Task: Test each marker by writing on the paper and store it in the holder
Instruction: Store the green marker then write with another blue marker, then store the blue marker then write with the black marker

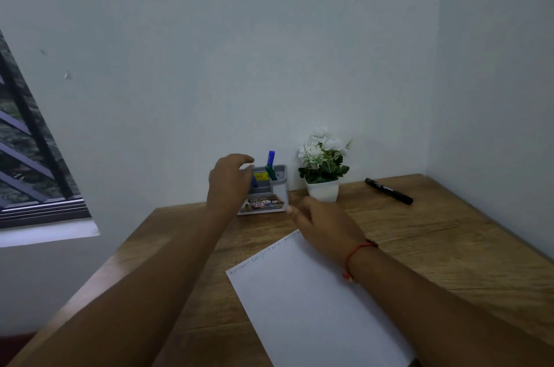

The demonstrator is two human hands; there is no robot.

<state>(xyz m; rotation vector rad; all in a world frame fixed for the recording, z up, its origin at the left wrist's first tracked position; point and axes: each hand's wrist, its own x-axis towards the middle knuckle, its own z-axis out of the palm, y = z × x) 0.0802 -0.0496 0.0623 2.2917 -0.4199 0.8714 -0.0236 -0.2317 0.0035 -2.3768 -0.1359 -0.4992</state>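
Observation:
A grey desk holder point(280, 186) stands at the back of the wooden desk, against the wall. A blue marker point(271, 157) and a green marker point(271, 174) stick up out of it. My left hand point(229, 183) hovers over the holder's left side with curled fingers, pinching a second blue marker point(254, 181) whose lower end points down into the holder. The fingertips of my right hand point(322, 224) touch the holder's front right corner. A white paper point(314, 306) with faint writing along its top edge lies in front of me. A capped black marker point(389, 190) lies at the back right.
A small white pot with white flowers point(323, 170) stands just right of the holder. Walls close off the desk point(449, 246) at the back and right. A barred window point(30, 156) is at the left. My forearms cross the desk's front part.

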